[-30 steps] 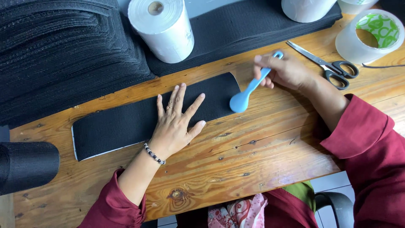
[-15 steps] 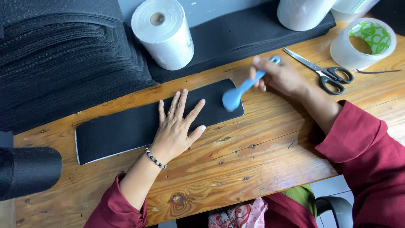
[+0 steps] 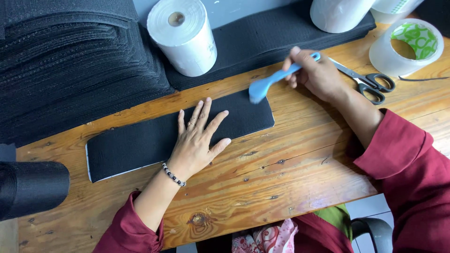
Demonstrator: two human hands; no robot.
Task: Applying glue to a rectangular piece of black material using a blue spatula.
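Head view. Centre: black fabric strip (image 3: 154, 138), flat, rectangular, finely textured, pale-edged, on knotty wooden table (image 3: 290, 173). Left hand (image 3: 199, 140): fingers spread, palm flat on strip, gripping nothing. Right hand (image 3: 318, 75), upper right: fingers closed around blue plastic brush (image 3: 272, 82), its blurred head at strip's upper right corner. Upper left: stacked black fabric (image 3: 70, 61). Top centre: white paper roll (image 3: 183, 35). Upper right: scissors (image 3: 368, 82), black-handled; clear tape roll (image 3: 405, 47), green-and-white core.
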